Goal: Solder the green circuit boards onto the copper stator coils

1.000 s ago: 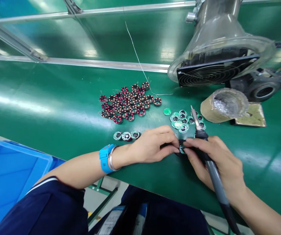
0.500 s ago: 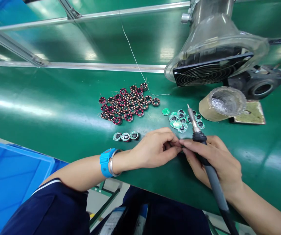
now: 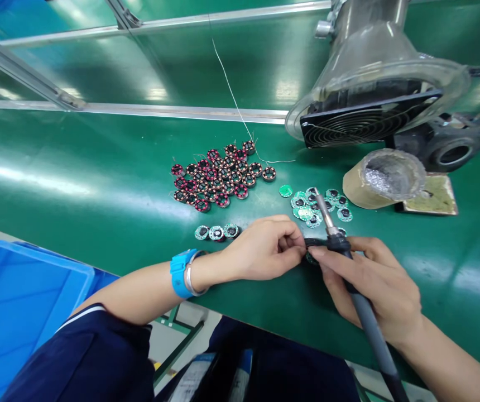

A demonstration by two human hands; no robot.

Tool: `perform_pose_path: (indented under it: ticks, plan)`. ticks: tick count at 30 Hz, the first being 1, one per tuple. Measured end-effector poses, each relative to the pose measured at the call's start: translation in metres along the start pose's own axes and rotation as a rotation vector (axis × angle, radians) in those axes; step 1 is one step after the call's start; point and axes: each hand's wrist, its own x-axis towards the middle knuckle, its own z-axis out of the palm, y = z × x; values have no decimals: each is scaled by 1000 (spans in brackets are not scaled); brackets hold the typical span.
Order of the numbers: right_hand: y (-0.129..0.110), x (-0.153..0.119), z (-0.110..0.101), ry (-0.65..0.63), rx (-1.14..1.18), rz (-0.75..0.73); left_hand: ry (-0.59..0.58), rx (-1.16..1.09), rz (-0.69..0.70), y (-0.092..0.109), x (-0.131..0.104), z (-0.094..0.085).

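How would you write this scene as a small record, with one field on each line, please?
left hand: fingertips close to the right hand's; whether they grip something is unclear
right hand: holds a soldering iron, tip pointing away from the person
coil rings: red and copper, grouped on the table
green discs: loose group, many with black centres
row: three round parts near the left wrist
cup: tan, right of the discs
fan: black, beyond the cup
bin: blue, lower left
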Motion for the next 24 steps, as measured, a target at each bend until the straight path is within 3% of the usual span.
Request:
perform_pose_path:
  ticks: [6, 11, 16, 24]
  plan:
    - [-12, 7, -28, 96, -21, 210, -6, 16, -25, -1, 3, -1]
    - [-23, 13, -53, -39, 72, 295, 9, 10, -30, -1, 4, 0]
    - [-28, 3, -52, 1, 84, 452, 16, 2, -46, -2, 4, 1]
    - [-28, -2, -43, -4, 95, 435, 30, 6, -49, -2, 4, 2]
